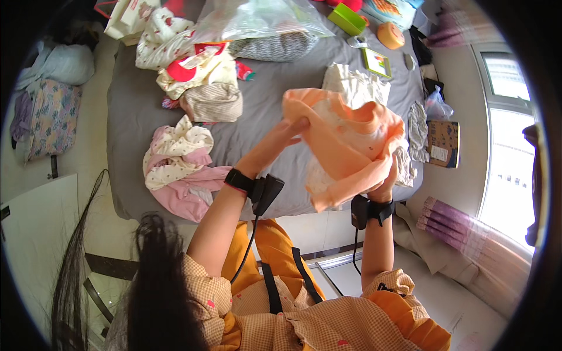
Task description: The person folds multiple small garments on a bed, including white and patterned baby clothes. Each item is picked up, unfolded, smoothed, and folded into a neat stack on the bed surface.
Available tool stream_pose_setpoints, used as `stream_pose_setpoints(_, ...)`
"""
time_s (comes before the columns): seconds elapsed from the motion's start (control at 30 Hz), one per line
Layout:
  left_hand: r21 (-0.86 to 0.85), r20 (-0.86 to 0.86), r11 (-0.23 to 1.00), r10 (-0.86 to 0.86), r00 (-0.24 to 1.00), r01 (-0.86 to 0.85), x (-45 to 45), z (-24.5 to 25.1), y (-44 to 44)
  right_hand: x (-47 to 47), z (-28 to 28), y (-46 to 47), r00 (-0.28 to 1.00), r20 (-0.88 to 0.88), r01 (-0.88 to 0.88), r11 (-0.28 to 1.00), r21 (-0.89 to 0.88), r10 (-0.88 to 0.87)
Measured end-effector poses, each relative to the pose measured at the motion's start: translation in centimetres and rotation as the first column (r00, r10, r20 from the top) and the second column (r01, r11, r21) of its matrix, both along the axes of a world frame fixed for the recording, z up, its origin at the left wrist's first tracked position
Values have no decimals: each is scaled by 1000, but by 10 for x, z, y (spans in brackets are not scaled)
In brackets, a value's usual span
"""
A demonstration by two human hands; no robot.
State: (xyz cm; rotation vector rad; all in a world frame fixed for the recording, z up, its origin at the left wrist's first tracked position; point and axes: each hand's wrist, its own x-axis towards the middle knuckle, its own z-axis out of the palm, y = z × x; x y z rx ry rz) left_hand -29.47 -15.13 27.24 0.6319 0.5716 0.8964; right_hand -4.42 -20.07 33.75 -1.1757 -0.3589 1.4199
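Note:
A small peach long-sleeved top (pixel 351 153) with a pale front hangs above the near right part of the bed. My left hand (pixel 290 131) grips it by its left side near the shoulder. On the opposite side, my right hand (pixel 385 186) has hold of the cloth, its fingers mostly hidden by the fabric. The neck opening faces away from me, and one sleeve falls across the front. Beneath and behind the top lie a white ribbed garment (pixel 355 83) and a pale patterned cloth (pixel 405 169), both partly covered by it.
On the grey bed sheet (pixel 263 96), a pink and cream clothes heap (pixel 180 171) lies at left, with another garment pile (pixel 202 79) beyond. Farther back are a clear plastic bag (pixel 263 19) and a green box (pixel 347 19). A cardboard box (pixel 443 144) stands by the window.

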Motion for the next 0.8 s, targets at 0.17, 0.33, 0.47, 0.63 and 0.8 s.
stream_pose_setpoints(0.17,112,29,980,162,986,-164,41,50,10,28,39,14,988,37,-152,986,68,149)
stream_pose_setpoints(0.33,174,-354,959,273,894,-224,66,85,14,52,52,39,969,153,-220,956,193,192)
stream_pose_setpoints(0.47,164,-370,934,358,858,-318,70,107,14,56,51,50,742,645,-358,921,152,182)
stream_pose_setpoints(0.63,344,-306,893,399,864,-290,64,128,29,38,59,69,487,855,-494,864,99,181)
stream_pose_setpoints(0.8,738,-611,666,728,311,-110,14,145,56,33,90,89,474,862,-482,767,424,-178)
